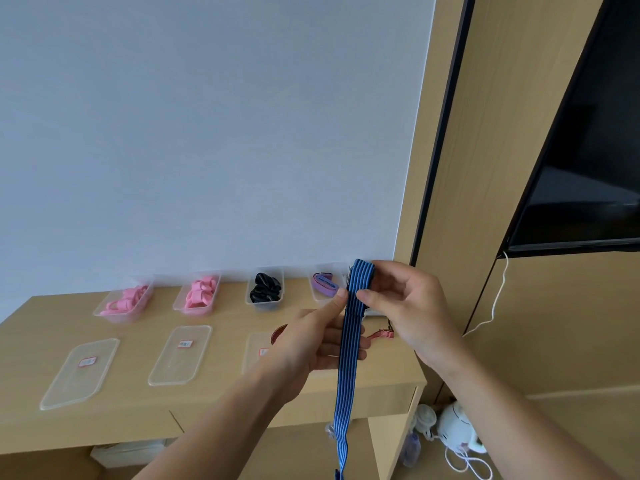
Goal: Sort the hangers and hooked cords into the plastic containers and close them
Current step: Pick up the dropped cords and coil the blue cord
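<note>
Both my hands grip the blue striped cord (349, 344) above the right end of the desk (221, 393).

My right hand (407, 306) pinches the folded top of the cord between thumb and curled fingers. My left hand (311, 344) pinches it just below, thumb pressed on its left edge, and the long tail hangs down past the desk's front edge. Four open containers stand along the wall: two with pink hangers (199, 294), one with black hangers (265, 289), and one with a purple cord (323, 284) just behind my hands. Clear lids (180, 355) lie in front, and a red striped cord (381, 335) lies on the desk under my right hand.
</note>
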Action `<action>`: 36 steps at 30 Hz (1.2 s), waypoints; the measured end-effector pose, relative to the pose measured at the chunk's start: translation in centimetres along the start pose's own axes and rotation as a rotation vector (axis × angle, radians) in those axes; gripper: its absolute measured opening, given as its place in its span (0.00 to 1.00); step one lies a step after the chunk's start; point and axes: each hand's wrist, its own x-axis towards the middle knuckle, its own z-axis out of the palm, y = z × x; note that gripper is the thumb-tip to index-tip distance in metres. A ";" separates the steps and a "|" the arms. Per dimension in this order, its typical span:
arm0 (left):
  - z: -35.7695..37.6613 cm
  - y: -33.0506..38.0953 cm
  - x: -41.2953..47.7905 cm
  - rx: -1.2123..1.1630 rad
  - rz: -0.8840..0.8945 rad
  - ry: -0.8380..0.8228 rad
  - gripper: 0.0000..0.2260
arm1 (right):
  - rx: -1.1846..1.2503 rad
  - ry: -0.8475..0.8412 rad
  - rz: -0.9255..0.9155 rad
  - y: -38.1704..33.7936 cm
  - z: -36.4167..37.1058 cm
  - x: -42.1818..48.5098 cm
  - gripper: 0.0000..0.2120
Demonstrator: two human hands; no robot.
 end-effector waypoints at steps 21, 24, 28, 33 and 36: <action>-1.4 0.7 0.8 -0.088 0.153 0.000 0.09 | -0.479 0.122 -0.349 2.7 1.3 -2.8 0.08; -1.2 0.8 0.7 -0.060 0.218 -0.007 0.08 | -0.359 0.036 0.051 2.4 1.3 -1.9 0.18; -1.2 0.8 0.5 -0.023 0.239 0.015 0.16 | -0.282 -0.159 0.205 2.5 0.8 -1.0 0.16; -1.6 0.4 0.7 0.058 0.166 -0.052 0.25 | 0.078 -0.099 0.343 2.2 0.7 -0.6 0.17; -1.5 0.1 0.7 0.059 0.144 -0.054 0.23 | 0.112 -0.069 0.351 2.3 0.8 -0.2 0.15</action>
